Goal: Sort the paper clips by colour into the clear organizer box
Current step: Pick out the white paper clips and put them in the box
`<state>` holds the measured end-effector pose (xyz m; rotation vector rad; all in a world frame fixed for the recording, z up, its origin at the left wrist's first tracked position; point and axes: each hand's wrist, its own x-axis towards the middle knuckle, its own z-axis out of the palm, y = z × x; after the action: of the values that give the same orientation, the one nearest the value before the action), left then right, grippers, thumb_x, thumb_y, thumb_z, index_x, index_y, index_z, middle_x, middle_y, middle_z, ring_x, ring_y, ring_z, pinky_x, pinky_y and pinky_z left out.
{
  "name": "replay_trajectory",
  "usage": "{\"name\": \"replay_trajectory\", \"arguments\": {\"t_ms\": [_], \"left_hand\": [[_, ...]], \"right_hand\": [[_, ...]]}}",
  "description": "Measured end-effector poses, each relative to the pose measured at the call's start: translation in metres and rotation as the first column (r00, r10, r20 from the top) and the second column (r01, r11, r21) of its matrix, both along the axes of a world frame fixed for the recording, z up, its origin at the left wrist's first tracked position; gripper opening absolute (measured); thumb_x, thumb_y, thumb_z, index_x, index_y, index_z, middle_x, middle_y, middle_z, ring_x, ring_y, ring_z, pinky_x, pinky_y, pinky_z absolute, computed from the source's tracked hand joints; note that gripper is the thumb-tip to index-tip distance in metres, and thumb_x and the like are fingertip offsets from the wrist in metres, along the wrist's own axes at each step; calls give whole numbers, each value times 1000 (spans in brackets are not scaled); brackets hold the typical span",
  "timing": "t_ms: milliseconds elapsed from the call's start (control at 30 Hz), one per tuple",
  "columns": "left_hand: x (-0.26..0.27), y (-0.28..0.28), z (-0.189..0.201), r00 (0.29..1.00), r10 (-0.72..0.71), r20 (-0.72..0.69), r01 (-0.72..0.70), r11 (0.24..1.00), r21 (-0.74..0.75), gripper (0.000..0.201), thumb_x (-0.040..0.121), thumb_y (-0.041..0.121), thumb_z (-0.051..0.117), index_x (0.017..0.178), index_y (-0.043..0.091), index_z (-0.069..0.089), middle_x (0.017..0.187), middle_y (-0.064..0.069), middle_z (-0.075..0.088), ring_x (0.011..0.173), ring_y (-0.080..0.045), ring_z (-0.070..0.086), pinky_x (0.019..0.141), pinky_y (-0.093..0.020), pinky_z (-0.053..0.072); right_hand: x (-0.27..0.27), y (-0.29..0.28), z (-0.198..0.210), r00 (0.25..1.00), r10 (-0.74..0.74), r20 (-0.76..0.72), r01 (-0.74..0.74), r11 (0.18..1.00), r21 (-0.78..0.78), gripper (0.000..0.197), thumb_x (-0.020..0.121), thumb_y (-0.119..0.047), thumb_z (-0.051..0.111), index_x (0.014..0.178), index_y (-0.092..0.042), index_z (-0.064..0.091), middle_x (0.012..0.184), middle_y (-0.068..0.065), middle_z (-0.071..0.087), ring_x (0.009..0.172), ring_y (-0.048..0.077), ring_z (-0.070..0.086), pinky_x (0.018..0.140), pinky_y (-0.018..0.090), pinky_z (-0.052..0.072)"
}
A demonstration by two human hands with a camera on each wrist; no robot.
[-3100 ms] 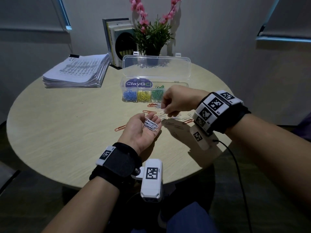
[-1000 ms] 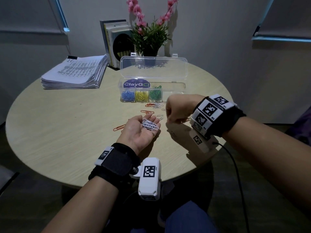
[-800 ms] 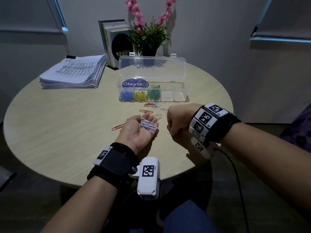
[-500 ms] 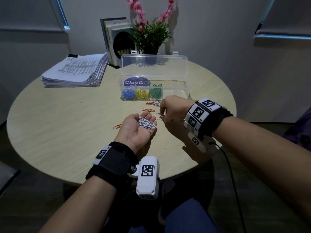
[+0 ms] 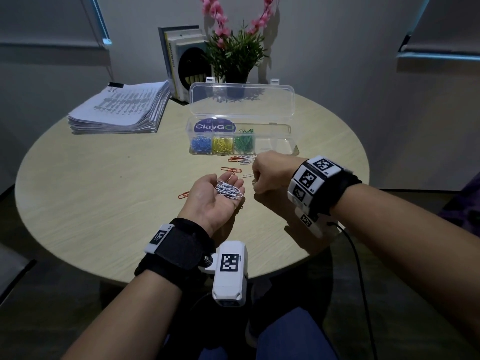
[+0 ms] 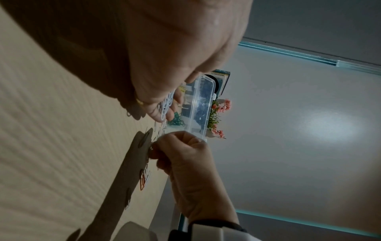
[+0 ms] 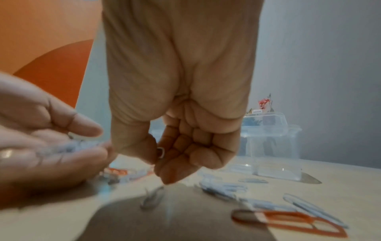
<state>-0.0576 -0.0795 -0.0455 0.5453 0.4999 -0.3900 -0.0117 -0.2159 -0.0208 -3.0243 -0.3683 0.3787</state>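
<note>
My left hand [image 5: 213, 201] lies palm up above the table and carries a small heap of white paper clips [image 5: 230, 191] on its relaxed fingers [image 6: 163, 112]. Just to its right, my right hand [image 5: 267, 175] is curled into a fist and pinches one white clip [image 7: 160, 152] between thumb and forefinger. The clear organizer box [image 5: 288, 148] stands open behind them, with blue, yellow and green clips in its left compartments. Loose white clips [image 7: 224, 187] and orange clips [image 5: 231, 169] lie on the table between the hands and the box.
A stack of printed paper [image 5: 122, 110] sits at the back left of the round wooden table [image 5: 104, 203]. Books [image 5: 181, 58] and a potted plant with pink flowers [image 5: 233, 53] stand behind the box. One orange clip [image 5: 184, 195] lies left of my left hand.
My right hand has shifted a little to the left, closer to my left palm, and stays curled. My left hand has stayed palm up with its white clips.
</note>
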Motion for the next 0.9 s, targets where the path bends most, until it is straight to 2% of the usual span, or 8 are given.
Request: {"name": "replay_trajectory", "arguments": {"t_ms": [100, 200, 300, 400, 500, 633, 800, 900], "left_hand": [[0, 0, 2, 1000, -7, 7, 6, 1000, 16, 36, 102, 20, 28, 106, -3, 56, 119, -19, 55, 128, -29, 45, 105, -38, 33], [-1, -3, 3, 1000, -23, 12, 22, 999, 38, 36, 102, 19, 29, 112, -3, 55, 131, -20, 51, 130, -30, 43, 107, -39, 32], [-1, -1, 3, 1000, -22, 8, 22, 999, 39, 35, 102, 19, 30, 97, -3, 57, 122, -19, 55, 128, -30, 45, 105, -38, 34], [-1, 2, 2, 1000, -12, 2, 12, 999, 43, 34, 101, 19, 31, 95, -2, 57, 103, -19, 57, 124, -28, 48, 100, -37, 37], [-1, 4, 2, 1000, -7, 1, 7, 999, 47, 34, 101, 19, 31, 96, -2, 57, 100, -19, 57, 122, -29, 49, 98, -37, 37], [-1, 1, 3, 1000, -16, -1, 17, 998, 57, 34, 102, 20, 31, 95, -2, 57, 100, -19, 57, 120, -29, 49, 98, -37, 37], [-1, 2, 3, 1000, -25, -1, 25, 998, 54, 35, 102, 20, 31, 97, -2, 57, 112, -19, 56, 123, -28, 48, 102, -37, 36], [-1, 1, 3, 1000, -29, 12, 28, 999, 40, 36, 102, 20, 30, 112, -3, 56, 128, -20, 52, 130, -30, 43, 107, -38, 32]], "right_hand": [[0, 0, 12, 1000, -25, -3, 25, 987, 156, 8, 78, -12, 67, 73, -12, 61, 63, -1, 58, 56, 8, 53, 46, 18, 38], [1, 2, 21, 999, -40, -7, 41, 978, 203, 9, 75, -6, 67, 70, -12, 64, 62, 0, 63, 54, 9, 57, 48, 19, 44], [0, 1, 17, 998, -64, -25, 66, 995, 72, 9, 74, -6, 69, 82, -9, 73, 67, 0, 66, 62, 14, 61, 59, 27, 55], [-2, 0, 10, 996, -79, -42, 80, 996, 31, 19, 76, -13, 76, 93, -6, 72, 79, 4, 67, 71, 18, 63, 58, 27, 52], [-1, 2, 5, 995, -100, -21, 100, 995, -11, 31, 77, -22, 78, 100, -4, 69, 94, 9, 69, 85, 22, 64, 67, 29, 54], [1, 4, 5, 991, -101, -83, 98, 994, -38, 28, 81, -19, 71, 104, -3, 69, 101, 10, 70, 81, 20, 61, 52, 23, 45], [-4, 3, 4, 991, -101, -84, 98, 994, -37, 26, 77, -24, 70, 96, -6, 70, 90, 8, 69, 72, 18, 59, 54, 23, 44], [-2, 0, 14, 991, -103, -91, 114, 985, 127, 9, 78, -13, 67, 83, -6, 70, 68, 2, 66, 53, 9, 56, 49, 20, 45]]}}
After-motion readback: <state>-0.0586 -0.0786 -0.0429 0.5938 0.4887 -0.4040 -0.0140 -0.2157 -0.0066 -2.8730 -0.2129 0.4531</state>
